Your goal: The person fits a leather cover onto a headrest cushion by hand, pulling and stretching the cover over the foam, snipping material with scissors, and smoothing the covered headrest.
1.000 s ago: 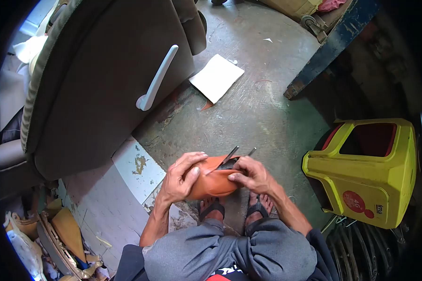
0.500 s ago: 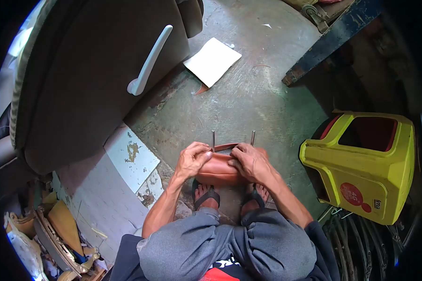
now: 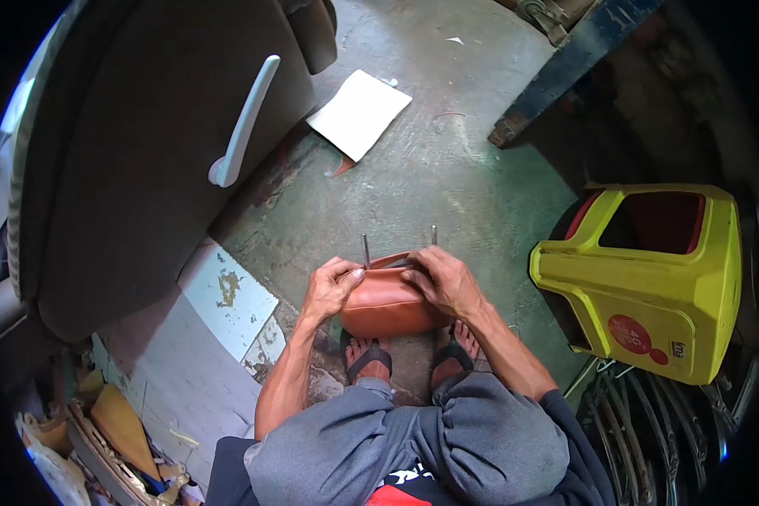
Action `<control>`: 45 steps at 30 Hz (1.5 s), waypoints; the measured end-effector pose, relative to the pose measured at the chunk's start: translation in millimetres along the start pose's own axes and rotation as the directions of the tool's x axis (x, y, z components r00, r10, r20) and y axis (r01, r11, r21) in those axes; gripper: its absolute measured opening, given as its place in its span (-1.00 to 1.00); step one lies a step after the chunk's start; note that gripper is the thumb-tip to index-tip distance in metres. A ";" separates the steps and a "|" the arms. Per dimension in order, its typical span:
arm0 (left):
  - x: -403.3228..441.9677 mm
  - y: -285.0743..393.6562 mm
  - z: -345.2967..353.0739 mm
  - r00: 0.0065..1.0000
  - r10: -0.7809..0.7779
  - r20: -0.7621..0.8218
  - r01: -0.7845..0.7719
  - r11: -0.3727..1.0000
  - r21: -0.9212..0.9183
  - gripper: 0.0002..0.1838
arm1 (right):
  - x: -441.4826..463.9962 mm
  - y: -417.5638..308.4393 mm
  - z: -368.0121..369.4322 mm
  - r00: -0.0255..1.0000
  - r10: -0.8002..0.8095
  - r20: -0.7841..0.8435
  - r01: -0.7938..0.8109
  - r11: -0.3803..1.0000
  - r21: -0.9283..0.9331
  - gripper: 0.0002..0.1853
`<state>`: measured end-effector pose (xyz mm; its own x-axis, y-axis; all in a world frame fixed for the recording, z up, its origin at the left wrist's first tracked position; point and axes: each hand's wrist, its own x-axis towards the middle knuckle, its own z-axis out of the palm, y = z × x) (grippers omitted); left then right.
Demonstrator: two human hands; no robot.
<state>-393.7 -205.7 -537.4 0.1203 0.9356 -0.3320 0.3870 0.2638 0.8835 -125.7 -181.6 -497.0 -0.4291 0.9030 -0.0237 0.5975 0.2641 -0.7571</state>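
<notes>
Between my hands is a headrest (image 3: 385,312) in reddish-brown leather-like cover, just above my feet. Two metal posts (image 3: 365,251) stick up from its far side. My left hand (image 3: 331,289) pinches the cover's edge at the left post, thumb on top. On the right, my right hand (image 3: 444,282) grips the same edge near the other post, fingers bent over it. A gap in the cover shows between the hands, with a dark grey inside. The fingertips of my right hand are partly hidden in the fold.
A large dark seat (image 3: 135,152) with a pale lever (image 3: 249,118) stands at left. A white folded sheet (image 3: 358,115) lies on the concrete floor. At right are a yellow plastic container (image 3: 649,304) and black curved strips (image 3: 649,430). A blue metal leg (image 3: 565,76) stands at upper right.
The headrest appears tilted so more of its front face shows. Both hands keep hold of the cover's edge. The whole view has shifted slightly.
</notes>
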 end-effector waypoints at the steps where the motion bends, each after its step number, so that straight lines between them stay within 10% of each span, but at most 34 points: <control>1: 1.2 0.7 -0.2 1.000 0.016 0.004 -0.016 1.000 -0.001 -0.75 | -4.2 2.3 -3.8 0.993 -0.066 -0.099 0.072 0.996 0.051 -0.70; 12: -20.8 19.5 5.9 0.998 0.056 -0.004 -0.056 0.997 0.058 -0.70 | -49.6 38.2 -27.6 0.920 0.391 0.010 -0.375 0.874 0.309 -0.56; 14: -22.1 55.3 18.3 0.847 0.474 -0.241 -0.242 0.747 0.619 -0.74 | -47.9 36.8 -29.5 0.913 0.407 0.029 -0.396 0.865 0.309 -0.57; 15: -22.7 67.9 24.3 0.842 0.482 -0.244 -0.247 0.745 0.619 -0.74 | -45.7 36.4 -31.6 0.905 0.423 0.047 -0.416 0.856 0.307 -0.58; 21: -14.0 78.4 74.5 0.802 0.563 0.201 -0.596 0.728 0.339 -0.73 | -37.3 41.7 -34.7 0.945 0.327 0.027 -0.325 0.924 0.201 -0.64; 25: -13.9 86.6 74.5 0.832 0.506 0.227 -0.552 0.718 0.425 -0.61 | -38.1 51.8 -28.4 0.945 0.324 -0.047 -0.321 0.946 0.051 -0.64; 29: -11.6 82.6 70.6 0.845 0.442 0.301 -0.531 0.625 0.572 -0.40 | -49.2 75.0 -20.8 0.831 0.531 0.164 -0.528 0.664 0.530 -0.55; 35: 31.1 106.8 40.0 0.888 -0.123 0.443 -0.156 0.826 0.542 -0.42 | -58.8 67.6 -5.7 0.854 0.510 0.099 -0.309 0.346 0.886 -0.39; 40: 17.0 35.0 35.2 0.969 -0.122 0.217 0.055 0.955 0.292 -0.37 | -47.1 53.8 24.2 0.836 0.536 0.117 -0.505 0.668 0.547 -0.24; 45: -27.4 51.0 25.7 0.987 -0.119 0.112 0.119 0.993 0.007 -0.32 | -27.6 10.5 -12.6 0.881 0.465 0.089 -0.384 0.593 0.708 -0.24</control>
<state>-353.8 -223.9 -491.7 0.1754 0.8653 -0.4695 0.4046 0.3714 0.8357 -99.1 -199.4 -496.0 -0.1607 0.8879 -0.4310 0.0397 -0.4305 -0.9017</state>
